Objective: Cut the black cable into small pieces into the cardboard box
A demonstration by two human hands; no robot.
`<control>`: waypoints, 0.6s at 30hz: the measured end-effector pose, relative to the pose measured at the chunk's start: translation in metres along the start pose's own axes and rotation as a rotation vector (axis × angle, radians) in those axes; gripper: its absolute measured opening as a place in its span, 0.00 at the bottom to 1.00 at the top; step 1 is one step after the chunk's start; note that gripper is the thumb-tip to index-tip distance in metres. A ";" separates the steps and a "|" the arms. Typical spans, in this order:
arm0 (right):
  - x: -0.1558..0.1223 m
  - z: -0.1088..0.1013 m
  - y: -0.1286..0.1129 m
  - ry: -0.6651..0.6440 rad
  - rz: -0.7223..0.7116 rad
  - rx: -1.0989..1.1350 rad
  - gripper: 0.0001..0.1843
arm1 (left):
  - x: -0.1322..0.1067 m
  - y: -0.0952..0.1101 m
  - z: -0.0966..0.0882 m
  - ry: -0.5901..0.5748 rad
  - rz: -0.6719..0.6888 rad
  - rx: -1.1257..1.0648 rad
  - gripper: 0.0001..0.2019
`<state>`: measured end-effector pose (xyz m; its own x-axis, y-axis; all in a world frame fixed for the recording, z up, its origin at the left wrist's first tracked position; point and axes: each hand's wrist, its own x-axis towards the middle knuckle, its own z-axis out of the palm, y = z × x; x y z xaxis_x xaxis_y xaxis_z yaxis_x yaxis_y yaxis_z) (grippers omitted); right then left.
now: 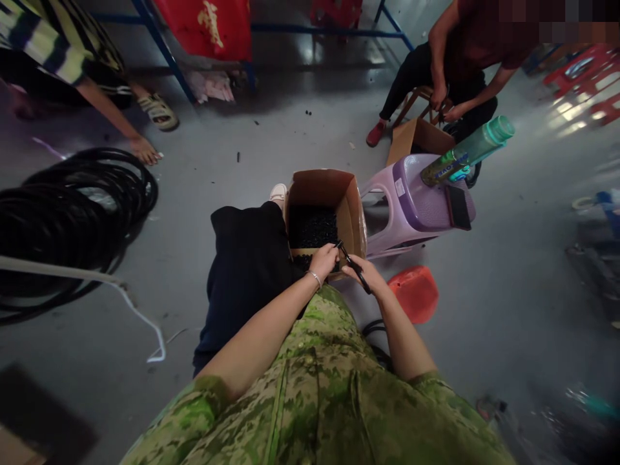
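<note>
My left hand (323,260), a bracelet on its wrist, is closed at the near edge of an open cardboard box (356,223). A small black piece (339,245) shows at its fingertips. Beside it, my right hand (371,274) is wrapped round a black-handled tool (357,271) that looks like pliers or scissors. The tool's front end meets the black piece, and its exact jaws are too small to make out. Many small black pieces (312,226) lie inside the box, below and beyond my hands.
A purple stool (411,213) at the right bears a bottle (467,152) and a dark phone (458,208). An orange-red plastic item (415,294) lies on the floor. Coiled black hose (72,213) is at the left. Two other people work nearby, one beside another cardboard box (402,142).
</note>
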<state>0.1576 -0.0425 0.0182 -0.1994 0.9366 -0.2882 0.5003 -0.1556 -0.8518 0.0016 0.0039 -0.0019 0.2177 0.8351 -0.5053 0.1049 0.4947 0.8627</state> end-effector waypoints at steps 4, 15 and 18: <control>0.000 -0.003 0.004 -0.025 -0.005 -0.024 0.26 | -0.003 0.002 0.000 -0.014 0.025 0.039 0.12; 0.008 -0.009 -0.002 -0.135 -0.075 0.057 0.28 | -0.008 0.008 -0.003 -0.095 0.016 0.030 0.10; 0.009 -0.008 0.000 -0.141 -0.071 0.057 0.29 | -0.007 0.006 -0.003 -0.090 0.021 0.070 0.11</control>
<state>0.1624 -0.0317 0.0186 -0.3506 0.8931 -0.2819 0.4334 -0.1121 -0.8942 -0.0019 0.0019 0.0063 0.3065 0.8186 -0.4858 0.1661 0.4565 0.8741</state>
